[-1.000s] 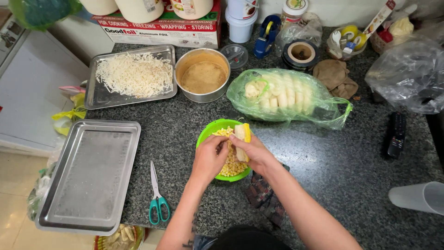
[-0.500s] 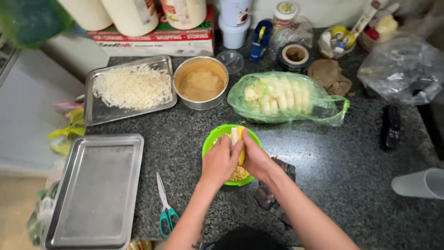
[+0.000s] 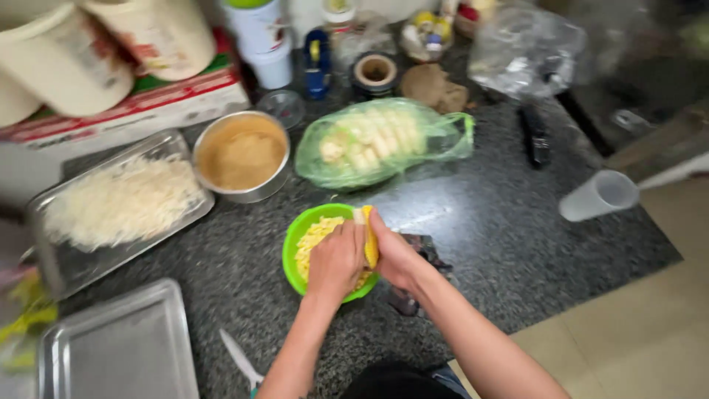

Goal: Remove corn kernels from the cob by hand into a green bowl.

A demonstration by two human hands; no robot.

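Note:
Over a green bowl point(image 3: 295, 244) of yellow batter, both hands close around one long yellow piece of food point(image 3: 368, 235), coated in yellow. My left hand point(image 3: 336, 262) covers its near side, fingers curled over the bowl. My right hand point(image 3: 393, 255) grips it from the right, thumb along its top. The bowl stands on a dark speckled counter point(image 3: 487, 222). Behind it lies a green plastic bag point(image 3: 384, 140) with several pale peeled pieces inside.
A round metal bowl of brown crumbs point(image 3: 242, 157) and a metal tray of white shreds point(image 3: 118, 203) sit at the back left. An empty metal tray point(image 3: 118, 347) lies front left, scissors point(image 3: 240, 360) beside it. A clear cup point(image 3: 598, 196) lies at the right edge; jars and tubs line the back.
The view has swung right and tilted. Both hands stay over the green bowl, still pressed around the yellow piece.

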